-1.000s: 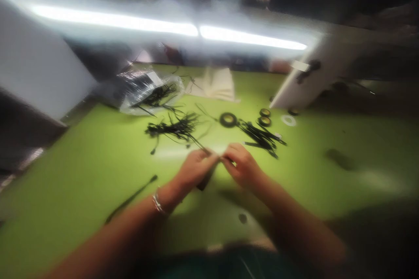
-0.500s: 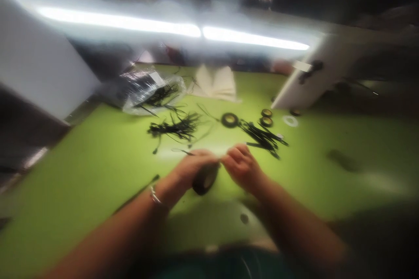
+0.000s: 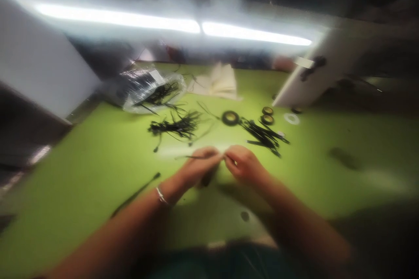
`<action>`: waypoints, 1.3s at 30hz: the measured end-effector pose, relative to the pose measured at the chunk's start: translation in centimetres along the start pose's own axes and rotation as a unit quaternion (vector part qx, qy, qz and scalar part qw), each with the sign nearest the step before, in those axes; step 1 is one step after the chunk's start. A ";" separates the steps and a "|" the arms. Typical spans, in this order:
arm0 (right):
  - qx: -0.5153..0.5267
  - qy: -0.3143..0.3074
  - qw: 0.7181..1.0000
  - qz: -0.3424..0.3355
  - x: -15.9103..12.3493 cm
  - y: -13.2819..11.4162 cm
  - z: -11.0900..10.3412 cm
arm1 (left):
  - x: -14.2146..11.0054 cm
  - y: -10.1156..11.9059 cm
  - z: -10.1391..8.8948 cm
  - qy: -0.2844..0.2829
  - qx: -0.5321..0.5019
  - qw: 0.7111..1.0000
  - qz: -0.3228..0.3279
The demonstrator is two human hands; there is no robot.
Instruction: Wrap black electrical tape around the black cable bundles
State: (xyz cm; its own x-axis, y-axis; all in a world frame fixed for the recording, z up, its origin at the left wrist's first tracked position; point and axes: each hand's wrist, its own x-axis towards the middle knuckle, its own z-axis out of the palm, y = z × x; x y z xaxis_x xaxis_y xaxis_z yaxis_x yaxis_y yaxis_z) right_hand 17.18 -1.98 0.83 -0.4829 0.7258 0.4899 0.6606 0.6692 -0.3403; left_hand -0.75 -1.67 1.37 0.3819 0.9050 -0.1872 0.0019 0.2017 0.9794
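Note:
Over the near middle of the green table, my two hands meet at the fingertips. My left hand (image 3: 200, 166) is closed on a thin black cable (image 3: 194, 157), whose free end sticks out to the left. Under that palm a dark roll of black tape (image 3: 206, 178) shows in part; most of it is hidden by the fingers. My right hand (image 3: 245, 163) is closed in a pinch right beside the left fingertips. What it pinches is too small and blurred to make out.
A bundle of black cables (image 3: 175, 125) lies beyond my left hand, with a plastic bag of cables (image 3: 153, 89) behind it. Farther right are a black tape roll (image 3: 230, 118), more cables (image 3: 263, 137), small tape rolls (image 3: 267, 119), a white ring (image 3: 291, 118) and an open booklet (image 3: 224, 80).
The tape roll under my left hand has turned and is now mostly hidden. My left hand has rotated, and the cable's free end lies flatter. My right hand stays close to it.

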 end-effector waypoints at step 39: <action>-0.148 0.172 0.971 -0.083 -0.1 -1.7 -1.0 | -0.6 0.9 0.4 0.022 0.027 0.977 0.209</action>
State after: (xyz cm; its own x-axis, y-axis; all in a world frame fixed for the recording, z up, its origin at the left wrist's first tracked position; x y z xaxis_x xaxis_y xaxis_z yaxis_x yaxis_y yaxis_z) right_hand 16.66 -3.34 2.19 -0.4108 0.4818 0.7740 0.7500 0.6613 -0.0136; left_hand -0.63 -2.15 2.38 0.3207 0.9194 0.2278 -0.0963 -0.2077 0.9735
